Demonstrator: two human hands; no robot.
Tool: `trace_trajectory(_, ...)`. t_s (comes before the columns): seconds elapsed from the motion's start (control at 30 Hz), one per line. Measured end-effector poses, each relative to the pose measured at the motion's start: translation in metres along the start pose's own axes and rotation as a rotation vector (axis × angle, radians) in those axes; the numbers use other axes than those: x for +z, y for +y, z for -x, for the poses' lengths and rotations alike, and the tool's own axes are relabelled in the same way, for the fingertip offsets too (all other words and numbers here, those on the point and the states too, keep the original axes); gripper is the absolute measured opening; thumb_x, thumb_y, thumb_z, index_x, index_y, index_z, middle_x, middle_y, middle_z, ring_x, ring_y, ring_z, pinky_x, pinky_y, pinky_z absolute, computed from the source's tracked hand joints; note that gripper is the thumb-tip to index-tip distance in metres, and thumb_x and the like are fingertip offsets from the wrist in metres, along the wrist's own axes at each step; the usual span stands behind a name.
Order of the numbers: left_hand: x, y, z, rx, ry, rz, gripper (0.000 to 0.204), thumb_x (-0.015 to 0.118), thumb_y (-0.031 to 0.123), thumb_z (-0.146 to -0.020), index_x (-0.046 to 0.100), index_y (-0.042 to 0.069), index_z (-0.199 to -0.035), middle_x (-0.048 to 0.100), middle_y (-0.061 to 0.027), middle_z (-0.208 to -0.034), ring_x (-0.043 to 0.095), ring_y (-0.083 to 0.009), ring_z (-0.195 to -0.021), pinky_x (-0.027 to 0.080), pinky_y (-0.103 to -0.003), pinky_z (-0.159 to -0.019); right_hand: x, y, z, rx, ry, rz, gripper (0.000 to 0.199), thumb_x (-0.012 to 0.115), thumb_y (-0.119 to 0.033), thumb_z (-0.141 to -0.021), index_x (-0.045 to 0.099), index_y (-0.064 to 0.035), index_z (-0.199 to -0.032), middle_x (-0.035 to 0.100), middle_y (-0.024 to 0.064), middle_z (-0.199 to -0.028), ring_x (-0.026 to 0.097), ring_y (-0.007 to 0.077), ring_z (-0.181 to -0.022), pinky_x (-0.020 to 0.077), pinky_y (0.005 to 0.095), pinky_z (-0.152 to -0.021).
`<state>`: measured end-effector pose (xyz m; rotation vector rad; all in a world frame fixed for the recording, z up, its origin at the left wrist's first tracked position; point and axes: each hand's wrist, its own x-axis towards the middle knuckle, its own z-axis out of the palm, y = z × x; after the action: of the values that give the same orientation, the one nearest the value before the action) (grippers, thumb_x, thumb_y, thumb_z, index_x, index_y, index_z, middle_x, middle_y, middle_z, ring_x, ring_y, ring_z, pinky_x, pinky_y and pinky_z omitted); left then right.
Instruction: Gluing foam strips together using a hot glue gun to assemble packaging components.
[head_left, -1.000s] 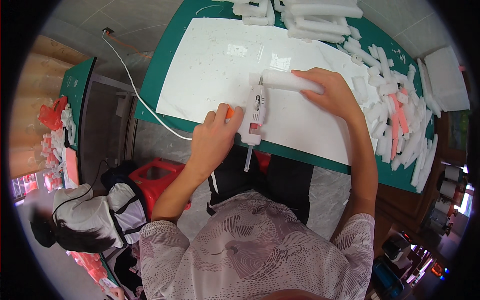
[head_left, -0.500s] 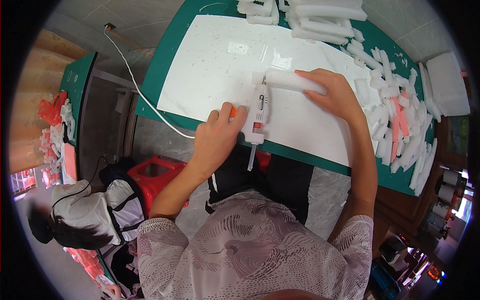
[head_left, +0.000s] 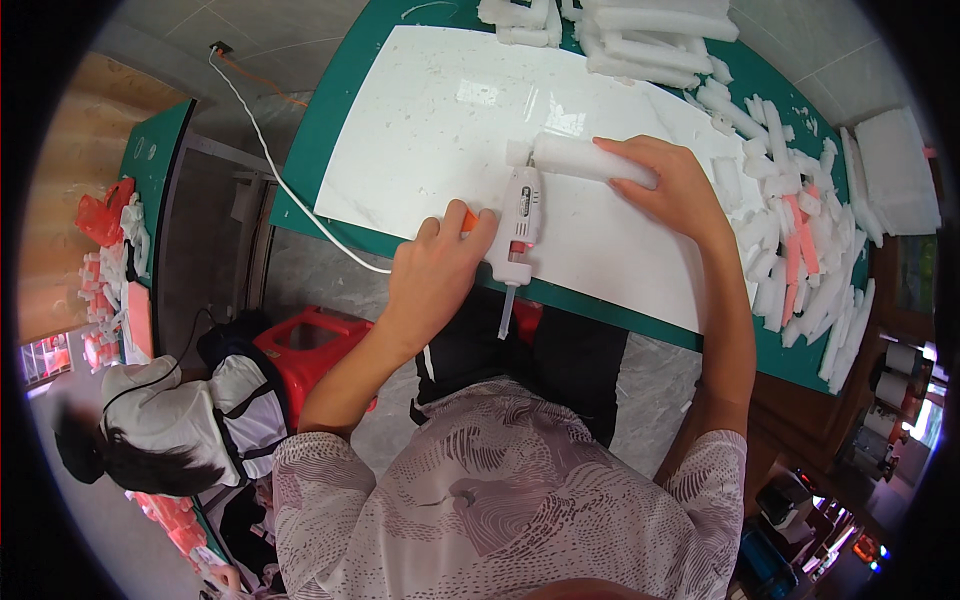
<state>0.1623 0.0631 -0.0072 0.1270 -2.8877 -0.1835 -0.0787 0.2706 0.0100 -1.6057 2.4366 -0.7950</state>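
My left hand [head_left: 436, 262] is closed round the handle of a white hot glue gun [head_left: 522, 212], its orange trigger [head_left: 468, 222] showing by my fingers. A clear glue stick [head_left: 507, 312] pokes out of the gun's near end. The nozzle points away from me, at the left end of a white foam strip [head_left: 575, 158]. My right hand [head_left: 668, 182] grips that strip by its right end, thumb below and fingers above. Just left of the nozzle, a small white foam block [head_left: 517, 153] sits against the strip's end; whether they are joined I cannot tell.
Beneath my hands lies a glossy white board [head_left: 400, 130] on a green table [head_left: 300, 195]. White foam strips [head_left: 660, 50] are stacked at the far edge, and loose foam pieces [head_left: 790, 230] heap at the right. A white cord [head_left: 262, 150] runs along the left. Behind-left, a person [head_left: 180, 410] sits near a red stool [head_left: 310, 340].
Both hands keep their holds. The glue gun and foam strip sit very slightly farther right in the picture; little else differs.
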Motion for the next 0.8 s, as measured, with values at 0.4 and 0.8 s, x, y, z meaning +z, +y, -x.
trace_trajectory(0.4,-0.0023,0.0022,-0.0021,0.007,0.0,-0.016,0.041,0.064,0.002,-0.074,0.058,0.01,-0.114,0.055,-0.01,-0.099,0.06,-0.0249,-0.068,0.051,-0.035,-0.045,-0.0014,-0.0016,-0.0009,0.013,0.001,-0.031,0.048,0.075,-0.006,-0.079,0.068,-0.0112,-0.127,0.071,0.0126,-0.108,0.067,0.0287,-0.093,0.0528,0.0338,-0.088)
trace_trajectory(0.8,-0.0057,0.0022,-0.0041,0.015,-0.012,0.0,0.031,0.064,0.004,-0.077,0.057,0.008,-0.108,0.056,-0.0099,-0.099,0.061,-0.0249,-0.067,0.053,-0.035,-0.046,-0.0038,-0.0052,-0.0013,0.044,-0.003,-0.047,0.048,0.076,-0.005,-0.079,0.07,-0.0116,-0.126,0.072,0.0119,-0.105,0.067,0.0263,-0.092,0.0524,0.0319,-0.087)
